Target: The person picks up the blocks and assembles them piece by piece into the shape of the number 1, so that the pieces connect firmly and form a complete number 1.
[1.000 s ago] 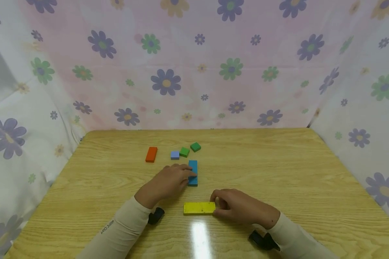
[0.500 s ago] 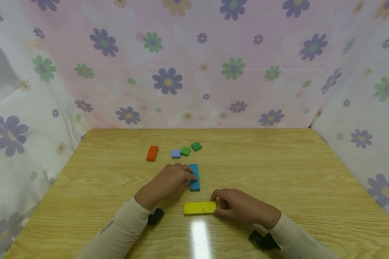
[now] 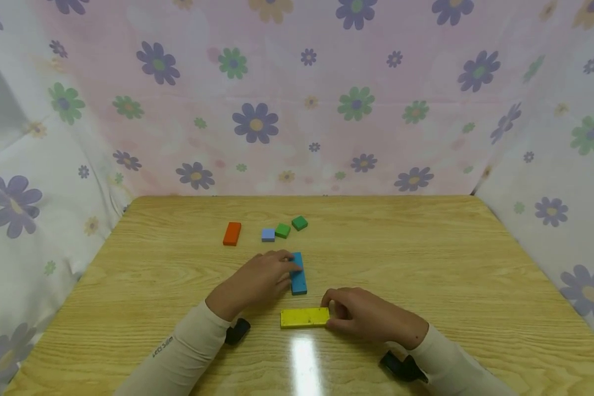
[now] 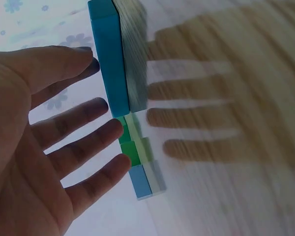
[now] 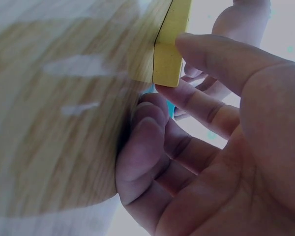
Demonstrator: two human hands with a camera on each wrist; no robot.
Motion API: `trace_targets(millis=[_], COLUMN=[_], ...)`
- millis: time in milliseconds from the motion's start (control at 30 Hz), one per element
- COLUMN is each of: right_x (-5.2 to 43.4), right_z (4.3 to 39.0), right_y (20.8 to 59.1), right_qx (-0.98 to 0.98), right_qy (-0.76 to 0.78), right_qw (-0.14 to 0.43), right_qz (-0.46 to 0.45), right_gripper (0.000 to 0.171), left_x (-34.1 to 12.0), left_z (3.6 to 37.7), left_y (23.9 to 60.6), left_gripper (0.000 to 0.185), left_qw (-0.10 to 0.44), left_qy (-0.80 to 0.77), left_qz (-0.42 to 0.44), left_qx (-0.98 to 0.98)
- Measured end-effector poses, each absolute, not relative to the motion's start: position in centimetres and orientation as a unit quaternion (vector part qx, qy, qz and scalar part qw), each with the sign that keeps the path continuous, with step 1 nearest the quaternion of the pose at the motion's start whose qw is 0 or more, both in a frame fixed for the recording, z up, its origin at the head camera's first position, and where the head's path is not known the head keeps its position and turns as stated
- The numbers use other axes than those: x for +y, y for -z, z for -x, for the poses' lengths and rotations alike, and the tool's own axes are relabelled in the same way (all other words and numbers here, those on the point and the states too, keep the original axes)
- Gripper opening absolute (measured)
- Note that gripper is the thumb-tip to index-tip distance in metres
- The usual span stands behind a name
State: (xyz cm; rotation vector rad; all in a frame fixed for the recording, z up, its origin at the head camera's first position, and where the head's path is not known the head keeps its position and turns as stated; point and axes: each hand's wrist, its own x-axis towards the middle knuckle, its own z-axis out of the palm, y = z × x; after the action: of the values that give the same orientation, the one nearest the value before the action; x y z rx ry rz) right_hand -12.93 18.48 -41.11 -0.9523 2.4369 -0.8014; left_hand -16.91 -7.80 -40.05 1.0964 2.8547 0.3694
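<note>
- Head view: the left hand (image 3: 259, 280) lies flat-fingered against the blue block (image 3: 298, 273); the right hand (image 3: 363, 315) pinches the yellow block's (image 3: 304, 318) end on the table (image 3: 425, 264).
- Left wrist view: fingers straight, apparently just touching the block.
- Right wrist view: thumb and finger clasp yellow; joining them needs careful alignment.

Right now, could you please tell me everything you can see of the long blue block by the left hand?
The long blue block is a flat, plain rectangular bar, teal-blue and matte, perhaps painted wood. It lies flat on the wooden table, its length running away from the person. The left hand touches its left edge with straight fingertips. Its near end sits just short of the yellow block, apart from it. Two green cubes and a pale blue one lie beyond its far end.
</note>
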Motion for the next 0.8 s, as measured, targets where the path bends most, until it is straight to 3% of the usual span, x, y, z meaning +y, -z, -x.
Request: trace_targets(millis=[800], right_x=[18.24], right_z=[12.89], right_y=[40.87], right_qx=[0.874], right_qy=[0.284], right_qw=[0.204], right_qz=[0.337], right_gripper=[0.024], left_x=[-8.0], left_z=[17.04], left_y=[40.13], left_gripper=[0.033], left_qw=[0.049], left_qy=[-0.129], left_qz=[-0.354], left_qx=[0.925])
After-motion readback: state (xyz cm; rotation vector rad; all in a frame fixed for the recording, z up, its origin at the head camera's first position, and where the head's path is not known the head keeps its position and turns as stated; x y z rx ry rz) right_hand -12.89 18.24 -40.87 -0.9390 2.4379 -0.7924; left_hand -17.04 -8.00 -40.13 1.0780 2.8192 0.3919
